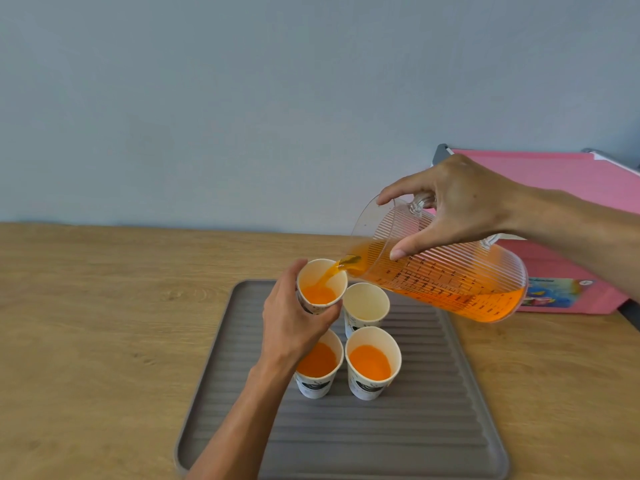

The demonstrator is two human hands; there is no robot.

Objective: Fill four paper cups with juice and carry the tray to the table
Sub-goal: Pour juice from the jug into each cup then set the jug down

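My right hand (460,206) grips the handle of a clear measuring jug (446,278), tilted left, half full of orange juice. A stream runs from its spout into a paper cup (322,285) that my left hand (294,320) holds tilted above the grey ribbed tray (433,427). Juice covers that cup's bottom. Right of it stands an empty paper cup (366,303). Two cups with juice stand nearer me: one (318,365) partly behind my left wrist, one (372,362) in plain view.
The tray lies on a wooden counter (104,323) against a pale blue wall. A pink storage box (561,216) with a colourful label sits at the back right, behind the jug and my right forearm.
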